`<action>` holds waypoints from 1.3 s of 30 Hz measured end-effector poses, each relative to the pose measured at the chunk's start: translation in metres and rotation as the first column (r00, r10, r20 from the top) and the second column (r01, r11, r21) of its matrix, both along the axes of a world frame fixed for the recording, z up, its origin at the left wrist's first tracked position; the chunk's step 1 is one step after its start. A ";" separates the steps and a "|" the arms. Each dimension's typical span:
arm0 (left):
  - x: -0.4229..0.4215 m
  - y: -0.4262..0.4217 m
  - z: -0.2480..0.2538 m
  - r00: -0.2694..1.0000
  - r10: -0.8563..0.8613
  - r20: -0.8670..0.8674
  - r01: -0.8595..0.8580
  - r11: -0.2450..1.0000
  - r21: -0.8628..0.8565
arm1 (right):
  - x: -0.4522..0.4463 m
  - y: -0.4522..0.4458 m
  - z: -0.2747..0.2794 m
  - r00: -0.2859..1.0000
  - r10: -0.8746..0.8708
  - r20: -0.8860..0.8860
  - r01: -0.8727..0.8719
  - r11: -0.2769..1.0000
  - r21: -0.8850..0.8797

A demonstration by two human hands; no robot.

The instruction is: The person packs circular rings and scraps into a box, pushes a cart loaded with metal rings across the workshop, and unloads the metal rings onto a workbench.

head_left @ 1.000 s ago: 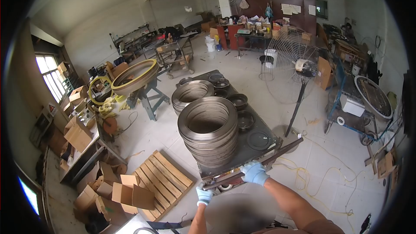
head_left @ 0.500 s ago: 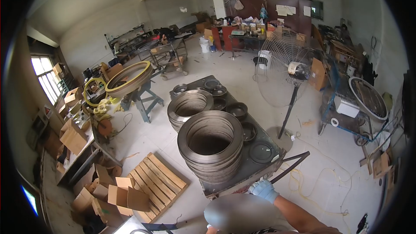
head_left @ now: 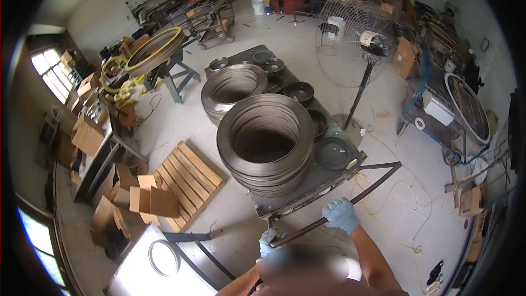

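Both my hands wear light blue gloves and hold the dark metal push handle of a low flatbed cart. My left hand is closed round the handle's near left end. Farther along the bar to the right, my right hand is closed over it. On the cart's bed stand two tall stacks of metal rings, a nearer stack and a farther stack. Several round dark dishes, among them a flat disc, lie along the bed's right side. A blurred patch covers the area below my hands.
A wooden pallet and open cardboard boxes lie left of the cart. A pedestal fan stands to the right, with a yellow cable on the floor. A white table with a ring is at lower left.
My view has tilted downward. My right hand has gone from near the cart's front edge to the handle bar, and my left hand, mostly hidden before, now shows on the handle's end.
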State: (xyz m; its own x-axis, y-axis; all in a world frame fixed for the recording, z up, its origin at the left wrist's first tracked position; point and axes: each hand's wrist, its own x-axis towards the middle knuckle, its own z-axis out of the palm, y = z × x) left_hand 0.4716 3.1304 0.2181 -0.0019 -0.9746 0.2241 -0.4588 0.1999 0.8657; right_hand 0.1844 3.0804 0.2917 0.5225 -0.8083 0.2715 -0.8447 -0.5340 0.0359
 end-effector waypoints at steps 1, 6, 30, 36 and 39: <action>-0.007 0.005 0.004 1.000 0.020 -0.006 -0.020 1.000 0.009 | -0.006 0.005 -0.001 1.000 -0.007 0.026 0.008 1.000 -0.009; -0.019 0.015 0.042 0.924 -0.346 0.161 0.355 0.934 -0.029 | -0.033 0.031 0.011 0.994 -0.101 -0.050 0.110 0.970 0.219; 0.066 -0.231 0.147 0.666 0.217 -0.714 0.620 0.372 0.691 | 0.173 -0.075 0.131 0.877 -0.339 -0.339 0.452 0.820 0.349; 0.084 -0.248 0.151 0.726 0.105 -0.680 0.633 0.285 0.720 | 0.201 -0.075 0.121 0.913 -0.368 -0.177 0.392 0.912 0.123; 0.093 -0.259 0.152 0.763 0.074 -0.642 0.602 0.279 0.748 | 0.211 -0.083 0.114 0.907 -0.396 -0.144 0.416 0.896 0.154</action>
